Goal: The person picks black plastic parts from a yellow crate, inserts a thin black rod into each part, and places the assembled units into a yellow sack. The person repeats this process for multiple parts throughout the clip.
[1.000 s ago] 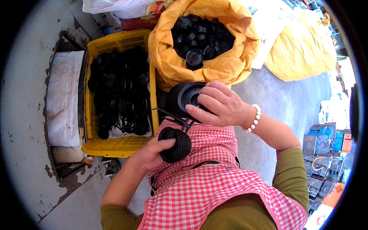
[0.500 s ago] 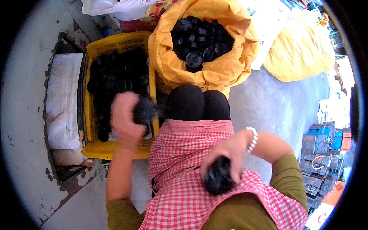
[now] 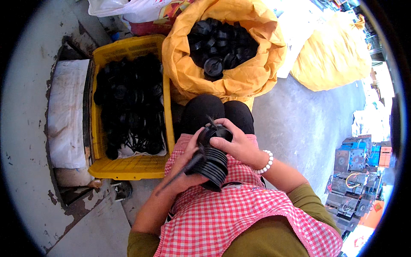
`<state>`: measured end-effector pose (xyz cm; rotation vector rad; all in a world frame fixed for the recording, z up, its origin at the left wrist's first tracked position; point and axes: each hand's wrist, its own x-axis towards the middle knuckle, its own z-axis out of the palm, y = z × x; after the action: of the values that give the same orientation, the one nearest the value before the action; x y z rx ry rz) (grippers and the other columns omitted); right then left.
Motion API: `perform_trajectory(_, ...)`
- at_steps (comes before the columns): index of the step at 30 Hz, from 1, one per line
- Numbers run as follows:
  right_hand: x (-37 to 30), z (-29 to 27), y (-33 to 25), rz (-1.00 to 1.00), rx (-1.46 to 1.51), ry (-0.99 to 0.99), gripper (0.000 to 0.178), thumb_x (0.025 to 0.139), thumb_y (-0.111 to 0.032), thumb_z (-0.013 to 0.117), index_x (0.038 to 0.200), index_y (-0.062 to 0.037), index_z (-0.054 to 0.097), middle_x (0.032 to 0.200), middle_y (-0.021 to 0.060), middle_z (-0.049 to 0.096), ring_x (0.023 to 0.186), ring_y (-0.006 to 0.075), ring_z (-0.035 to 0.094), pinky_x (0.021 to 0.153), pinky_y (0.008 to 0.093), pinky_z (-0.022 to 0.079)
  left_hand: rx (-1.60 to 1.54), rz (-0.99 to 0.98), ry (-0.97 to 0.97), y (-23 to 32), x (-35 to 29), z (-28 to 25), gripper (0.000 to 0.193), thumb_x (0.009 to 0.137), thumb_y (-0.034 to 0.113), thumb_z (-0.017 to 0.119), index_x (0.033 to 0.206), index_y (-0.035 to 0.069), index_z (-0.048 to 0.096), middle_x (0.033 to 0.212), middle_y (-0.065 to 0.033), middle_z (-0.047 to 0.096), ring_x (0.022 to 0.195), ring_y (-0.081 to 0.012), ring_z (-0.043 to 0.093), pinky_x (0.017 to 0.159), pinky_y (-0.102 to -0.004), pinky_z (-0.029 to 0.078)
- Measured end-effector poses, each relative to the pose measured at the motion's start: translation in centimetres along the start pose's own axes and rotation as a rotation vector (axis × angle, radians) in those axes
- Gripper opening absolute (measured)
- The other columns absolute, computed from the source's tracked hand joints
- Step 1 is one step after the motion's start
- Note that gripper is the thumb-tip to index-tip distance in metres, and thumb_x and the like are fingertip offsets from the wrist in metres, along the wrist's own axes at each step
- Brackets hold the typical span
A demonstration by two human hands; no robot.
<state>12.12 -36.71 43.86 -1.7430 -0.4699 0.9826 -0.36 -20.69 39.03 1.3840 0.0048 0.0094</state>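
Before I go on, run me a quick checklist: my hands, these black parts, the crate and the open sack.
1. Left hand on the ribbed black part: ok.
2. Right hand on the smoother black part: ok.
3. One hand free: not ok, both occupied.
4. The two parts joined: cannot tell, fingers cover where they meet.
5. Yellow crate within view, black pieces inside: ok.
6. Orange sack mouth open: ok.

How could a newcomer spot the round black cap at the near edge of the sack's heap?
Find the open orange sack at the top middle, right of the yellow crate. Inside is a heap of black pieces. The black cap sits at the heap's near edge, showing its whole round face, while its neighbours lie more jumbled.
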Motion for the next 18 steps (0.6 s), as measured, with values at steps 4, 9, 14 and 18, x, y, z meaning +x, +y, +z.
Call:
perform_trajectory(4, 0.5, 0.1, 2.7, -0.147, 0.022, -0.032, 0.059, 0.096, -0.043, 0.051, 0.137, -0.0019, 0.039, 0.125, 0.0096, 0.052, 0.117, 0.0176, 0.049, 0.102, 0.0307, 0.036, 0.376, 0.199, 0.049, -0.3, -0.3, 1.4, 0.069, 0.059, 0.025, 0.088, 0.121, 0.012, 0.060, 0.143, -0.0224, 0.031, 0.130, -0.0427, 0.036, 0.110, -0.0466, 0.026)
perform_trajectory(9, 0.9, -0.3, 2.3, 0.050, 0.811, -0.267, 0.063, 0.101, -0.046, 0.036, 0.146, -0.0020, 0.028, 0.145, 0.0132, 0.040, 0.131, 0.0232, 0.041, 0.112, 0.0365, 0.029, 0.199, -0.021, 0.141, -3.6, -1.5, 0.5, 0.055, 0.075, 0.028, 0.075, 0.123, 0.011, 0.055, 0.135, -0.0137, 0.046, 0.125, -0.0291, 0.045, 0.107, -0.0432, 0.034)
perform_trajectory(14, 0.8, 0.2, 1.4, -0.467, 0.393, 0.034, 0.051, 0.101, -0.030, 0.043, 0.142, -0.0009, 0.036, 0.141, 0.0175, 0.045, 0.132, 0.0273, 0.043, 0.108, 0.0410, 0.036, -0.003, -0.095, 0.030, -2.9, -2.6, 0.6, 0.058, 0.085, 0.031, 0.066, 0.135, 0.012, 0.044, 0.136, -0.0085, 0.049, 0.129, -0.0231, 0.045, 0.107, -0.0410, 0.038)
perform_trajectory(18, 0.8, -1.0, 0.8, -0.704, -0.334, 0.114, 0.029, 0.095, -0.013, 0.054, 0.120, -0.0002, 0.054, 0.096, 0.0133, 0.068, 0.093, 0.0304, 0.067, 0.080, 0.0354, 0.053, 0.332, -0.045, -0.014, 0.5, -1.6, 0.1, 0.056, 0.074, 0.030, 0.074, 0.123, 0.011, 0.054, 0.135, -0.0161, 0.047, 0.127, -0.0307, 0.045, 0.104, -0.0443, 0.039)
